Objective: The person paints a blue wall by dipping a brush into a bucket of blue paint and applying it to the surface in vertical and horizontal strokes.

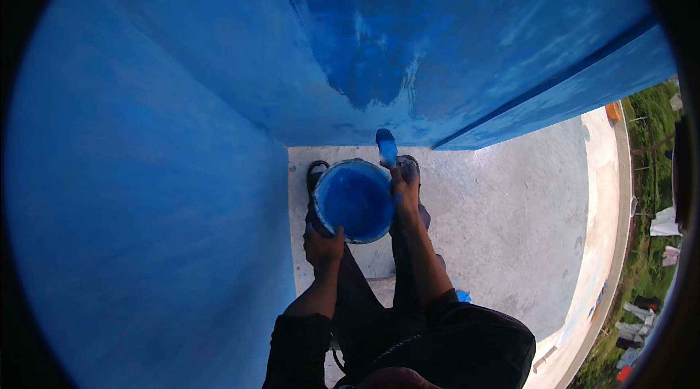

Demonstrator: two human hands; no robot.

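A round bucket (pixel 357 200) of blue paint is held in front of my legs. My left hand (pixel 324 247) grips its near left rim, thumb over the edge. To the right of the bucket, my right hand (pixel 405 188) is closed round the handle of a paintbrush (pixel 386 145). The brush is coated in blue, and its bristles point away from me toward the wall. Ahead, the blue wall (pixel 364 46) carries a darker, fresh-looking patch with a ragged lower edge. The brush tip appears just below that patch; whether it touches the wall I cannot tell.
A second blue wall (pixel 138 192) stands close on my left and meets the front wall in a corner. Pale concrete floor (pixel 510 221) spreads to the right, bounded by a low curved-looking parapet (pixel 620 192). Beyond it are greenery and hanging cloths (pixel 665 222).
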